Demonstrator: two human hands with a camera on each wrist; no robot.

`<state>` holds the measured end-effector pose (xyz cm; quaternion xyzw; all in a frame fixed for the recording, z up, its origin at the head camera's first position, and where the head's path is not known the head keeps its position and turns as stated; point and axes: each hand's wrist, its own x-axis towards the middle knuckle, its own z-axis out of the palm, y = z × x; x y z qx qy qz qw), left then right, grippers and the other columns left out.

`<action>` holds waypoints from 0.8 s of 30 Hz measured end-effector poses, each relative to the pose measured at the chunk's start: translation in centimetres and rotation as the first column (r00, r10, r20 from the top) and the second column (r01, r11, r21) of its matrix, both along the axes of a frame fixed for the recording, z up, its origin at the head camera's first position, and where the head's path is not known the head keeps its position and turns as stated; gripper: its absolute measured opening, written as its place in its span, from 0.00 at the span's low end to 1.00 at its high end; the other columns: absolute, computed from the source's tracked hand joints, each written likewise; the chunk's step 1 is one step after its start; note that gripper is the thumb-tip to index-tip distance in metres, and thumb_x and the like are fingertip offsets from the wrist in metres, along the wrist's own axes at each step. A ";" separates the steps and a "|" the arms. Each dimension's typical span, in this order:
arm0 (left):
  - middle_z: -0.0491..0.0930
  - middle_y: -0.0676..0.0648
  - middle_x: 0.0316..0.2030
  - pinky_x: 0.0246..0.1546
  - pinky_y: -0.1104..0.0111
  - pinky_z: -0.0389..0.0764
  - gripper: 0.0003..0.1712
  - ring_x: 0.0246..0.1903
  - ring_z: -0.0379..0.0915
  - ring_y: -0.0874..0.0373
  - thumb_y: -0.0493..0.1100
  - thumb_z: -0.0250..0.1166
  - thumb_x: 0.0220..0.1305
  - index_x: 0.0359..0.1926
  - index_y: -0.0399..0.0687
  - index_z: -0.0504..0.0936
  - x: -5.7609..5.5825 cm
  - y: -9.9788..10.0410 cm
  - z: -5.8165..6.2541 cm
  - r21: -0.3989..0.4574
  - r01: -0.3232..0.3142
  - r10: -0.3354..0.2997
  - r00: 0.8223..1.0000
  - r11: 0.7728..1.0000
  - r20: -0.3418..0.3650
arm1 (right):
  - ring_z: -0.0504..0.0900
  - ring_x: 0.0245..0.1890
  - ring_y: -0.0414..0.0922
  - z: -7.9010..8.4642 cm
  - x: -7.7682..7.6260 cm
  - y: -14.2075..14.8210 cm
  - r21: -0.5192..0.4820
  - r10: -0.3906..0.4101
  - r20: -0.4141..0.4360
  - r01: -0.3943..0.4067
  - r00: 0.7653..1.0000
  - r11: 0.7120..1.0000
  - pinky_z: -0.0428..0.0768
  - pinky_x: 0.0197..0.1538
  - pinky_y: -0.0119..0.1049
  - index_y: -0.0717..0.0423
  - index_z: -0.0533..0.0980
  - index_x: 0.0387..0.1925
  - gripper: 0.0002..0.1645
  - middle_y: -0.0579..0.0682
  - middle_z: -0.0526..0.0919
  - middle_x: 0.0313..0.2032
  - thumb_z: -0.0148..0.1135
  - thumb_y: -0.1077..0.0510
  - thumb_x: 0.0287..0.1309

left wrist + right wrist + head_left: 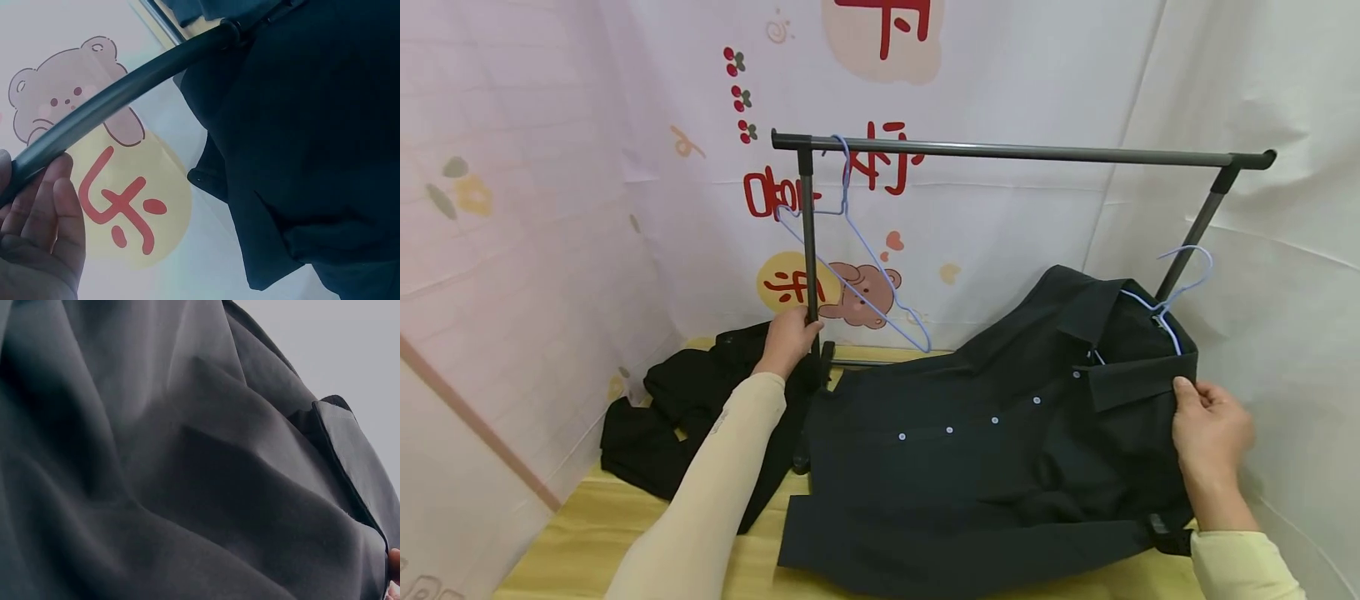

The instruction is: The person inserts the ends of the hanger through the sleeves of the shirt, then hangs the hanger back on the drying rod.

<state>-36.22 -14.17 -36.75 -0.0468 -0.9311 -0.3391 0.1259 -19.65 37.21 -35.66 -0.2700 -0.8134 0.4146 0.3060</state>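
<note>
A black button shirt (940, 483) lies spread sideways, its collar toward the right. Inside its neck sits a light blue wire hanger (1210, 265), the hook sticking out past the collar. My right hand (1213, 425) pinches the shirt's edge beside the collar, thumb on top. In the right wrist view the shirt's folds fill most of the picture, with a fingertip (395, 565) at the lower right edge. With my left hand (788, 340) I grip the left upright (808, 217) of a dark clothes rack; the left wrist view shows fingers (65, 206) around the tube.
Another blue wire hanger (847, 171) hangs from the left end of the rack's rail (1000, 151). A crumpled black garment (692, 392) lies left of the rack on the yellow tabletop (572, 533). A printed white cloth (1015, 250) stands behind, close to the rack.
</note>
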 end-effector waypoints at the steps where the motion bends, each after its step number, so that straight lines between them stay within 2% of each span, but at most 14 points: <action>1: 0.75 0.43 0.25 0.29 0.60 0.71 0.12 0.26 0.70 0.49 0.43 0.61 0.72 0.38 0.37 0.78 0.0 0.1 -0.1 -0.003 0.002 -0.002 1.000 1.000 0.000 | 0.65 0.24 0.27 0.3 0.0 0.3 0.012 0.005 0.002 -0.005 1.000 1.000 0.66 0.29 0.30 0.68 0.78 0.53 0.30 0.19 0.65 0.18 0.53 0.43 0.71; 10: 0.79 0.41 0.30 0.33 0.58 0.75 0.11 0.30 0.73 0.48 0.43 0.62 0.72 0.40 0.36 0.79 -0.2 0.6 -0.4 0.018 0.008 -0.008 1.000 1.000 0.012 | 0.65 0.24 0.30 3.5 -0.1 2.3 0.091 0.003 0.038 -0.006 0.999 0.996 0.66 0.26 0.28 0.66 0.78 0.56 0.31 0.21 0.64 0.18 0.51 0.43 0.71; 15: 0.78 0.41 0.29 0.31 0.59 0.74 0.11 0.29 0.72 0.48 0.42 0.62 0.71 0.39 0.36 0.80 -0.3 0.7 -0.4 0.015 0.002 -0.003 1.000 1.000 0.007 | 0.61 0.21 0.25 6.2 -0.4 3.2 0.190 -0.048 0.007 0.046 0.999 0.981 0.63 0.25 0.27 0.68 0.78 0.55 0.31 0.16 0.59 0.14 0.49 0.44 0.72; 18: 0.78 0.41 0.29 0.30 0.59 0.73 0.11 0.28 0.72 0.49 0.42 0.62 0.71 0.39 0.36 0.80 -0.1 0.7 -0.2 0.014 0.004 -0.004 1.000 1.000 0.004 | 0.60 0.21 0.22 8.1 -0.5 3.5 0.214 -0.036 -0.019 0.039 0.999 0.976 0.62 0.24 0.25 0.69 0.77 0.56 0.31 0.14 0.58 0.15 0.48 0.45 0.72; 19: 0.78 0.41 0.29 0.30 0.59 0.73 0.11 0.27 0.72 0.49 0.43 0.62 0.71 0.39 0.36 0.80 -0.1 0.6 -0.2 0.013 0.005 -0.005 1.000 1.000 0.003 | 0.61 0.20 0.22 8.8 -0.5 3.6 0.202 -0.024 -0.025 0.028 0.999 0.979 0.63 0.24 0.24 0.68 0.79 0.52 0.29 0.14 0.59 0.15 0.48 0.46 0.72; 21: 0.79 0.41 0.29 0.30 0.60 0.74 0.12 0.28 0.72 0.49 0.43 0.62 0.71 0.40 0.36 0.80 -0.1 0.6 -0.2 0.011 0.006 -0.006 1.000 1.000 0.003 | 0.63 0.19 0.23 10.0 -0.6 3.9 0.157 0.025 -0.050 -0.016 0.998 0.987 0.63 0.21 0.23 0.62 0.81 0.43 0.23 0.17 0.62 0.15 0.48 0.48 0.72; 24: 0.79 0.41 0.31 0.31 0.59 0.74 0.12 0.29 0.73 0.49 0.43 0.62 0.72 0.40 0.36 0.80 -0.2 0.5 -0.2 0.011 0.006 -0.006 1.000 1.000 0.002 | 0.66 0.19 0.25 11.8 -0.6 4.0 0.058 0.071 -0.091 -0.066 0.993 0.996 0.63 0.21 0.21 0.39 0.73 0.34 0.09 0.22 0.67 0.19 0.48 0.50 0.73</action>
